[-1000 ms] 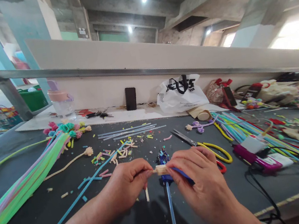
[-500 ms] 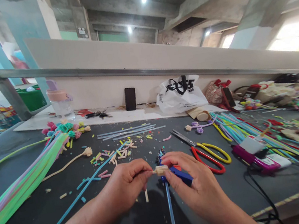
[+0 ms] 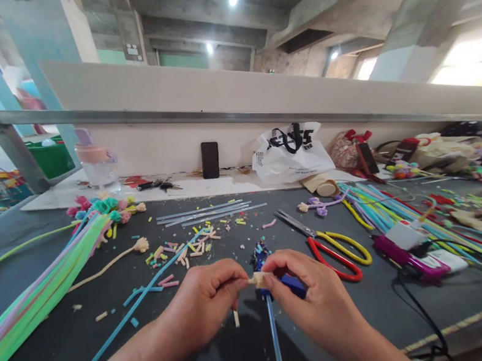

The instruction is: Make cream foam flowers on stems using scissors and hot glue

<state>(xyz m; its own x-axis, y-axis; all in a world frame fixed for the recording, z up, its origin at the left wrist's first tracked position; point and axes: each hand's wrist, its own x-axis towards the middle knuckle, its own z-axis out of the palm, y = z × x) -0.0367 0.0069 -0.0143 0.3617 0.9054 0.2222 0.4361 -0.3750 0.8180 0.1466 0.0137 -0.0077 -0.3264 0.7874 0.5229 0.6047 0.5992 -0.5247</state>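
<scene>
In front of me my left hand (image 3: 215, 297) is closed in a pinch on the thin left end of a small beige tube-like piece (image 3: 258, 279), made of the same sort of material as the cut bits around. My right hand (image 3: 310, 293) pinches the thicker right end between thumb and fingers. Directly behind the hands is a blue glue gun (image 3: 293, 285), partly hidden by my right hand. A long translucent glue stick (image 3: 276, 342) runs from it toward me. Scissors (image 3: 326, 240) with red and yellow handles lie open to the right.
Cut bits (image 3: 197, 247) and clear sticks (image 3: 209, 212) lie beyond my hands. A colourful bundle of stems (image 3: 50, 289) is at left, near a beige flower (image 3: 140, 245). At right are a purple tool (image 3: 408, 260) with black cable, and more stems (image 3: 380, 205). Behind stands a phone (image 3: 210, 160).
My right hand has shifted slightly, its fingertips closing in around the beige piece, less of which shows. My left hand has moved a little to the right with it.
</scene>
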